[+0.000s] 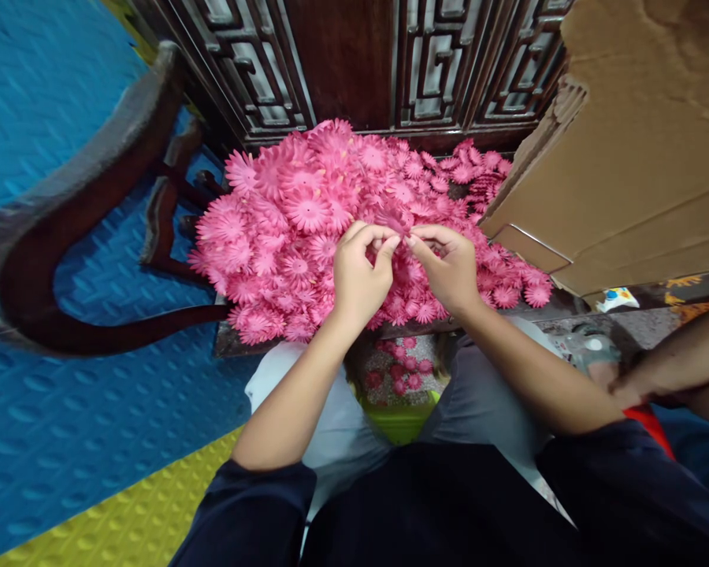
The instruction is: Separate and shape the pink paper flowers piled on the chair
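Both hands meet just above the near side of the heap of pink flower pieces, which lies piled on the seat of a dark wooden chair. The left hand has its fingers curled in, thumb and forefinger pinching one small pink flower piece; the right hand pinches the same piece from the other side, fingertips almost touching those of the left.

The piece looks thin and soft, so a pull by both hands in opposite ways could tear a petal. It is also held by its edge only; a loosened pinch would likely drop it into the heap, where it would be lost among the like-coloured ones. The heap itself comes right to the front edge of the seat, below the wrists, and a brush of a forearm could push flowers off. Several fallen flowers already lie on the floor below that edge, between the person's knees.

As for containers, a green container shows between the knees, nearer the person than the heap; I cannot tell what is in it. A large cardboard box stands to the right of the heap, its flap leaning over the flowers; its inside is hidden. Another person's arm rests further right, well apart from the heap.
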Demonstrator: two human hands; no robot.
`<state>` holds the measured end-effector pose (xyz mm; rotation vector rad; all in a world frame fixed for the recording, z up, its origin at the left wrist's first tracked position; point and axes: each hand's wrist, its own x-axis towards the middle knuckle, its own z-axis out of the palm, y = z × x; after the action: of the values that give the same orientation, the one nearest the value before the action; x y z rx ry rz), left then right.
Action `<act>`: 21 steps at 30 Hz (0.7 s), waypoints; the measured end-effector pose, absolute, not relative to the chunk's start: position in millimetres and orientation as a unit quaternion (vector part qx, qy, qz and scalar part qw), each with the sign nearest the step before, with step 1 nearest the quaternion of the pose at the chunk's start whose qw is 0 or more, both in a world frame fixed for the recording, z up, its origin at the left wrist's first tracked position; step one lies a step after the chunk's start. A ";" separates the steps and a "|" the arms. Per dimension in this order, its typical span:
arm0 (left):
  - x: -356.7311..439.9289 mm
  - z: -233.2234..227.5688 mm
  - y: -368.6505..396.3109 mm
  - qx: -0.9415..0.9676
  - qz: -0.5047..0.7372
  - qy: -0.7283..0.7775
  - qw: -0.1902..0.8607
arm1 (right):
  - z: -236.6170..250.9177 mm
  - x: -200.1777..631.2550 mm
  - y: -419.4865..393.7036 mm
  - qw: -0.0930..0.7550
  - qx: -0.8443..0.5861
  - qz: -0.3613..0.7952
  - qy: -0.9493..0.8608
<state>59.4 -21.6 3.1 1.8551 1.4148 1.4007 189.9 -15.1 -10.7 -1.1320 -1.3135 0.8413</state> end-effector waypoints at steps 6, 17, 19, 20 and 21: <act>64.5 0.7 -24.2 0.653 0.529 0.506 0.196 | -13.7 190.6 -14.8 0.583 -0.461 0.389 -0.544; 70.3 -5.5 -28.1 0.638 0.543 0.525 0.152 | -11.7 188.8 -17.8 0.578 -0.453 0.364 -0.573; 71.4 -5.5 -28.6 0.631 0.549 0.521 0.170 | -11.6 189.5 -18.1 0.574 -0.454 0.365 -0.575; 72.0 -5.6 -28.8 0.627 0.551 0.520 0.182 | -11.8 189.8 -18.2 0.572 -0.456 0.367 -0.575; 72.6 -5.6 -28.8 0.622 0.551 0.520 0.197 | -12.1 190.1 -18.1 0.572 -0.457 0.371 -0.572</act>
<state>72.6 -28.8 -5.6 1.7413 1.4556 1.5436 190.1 -18.1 -12.1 -1.0715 -1.3406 0.8706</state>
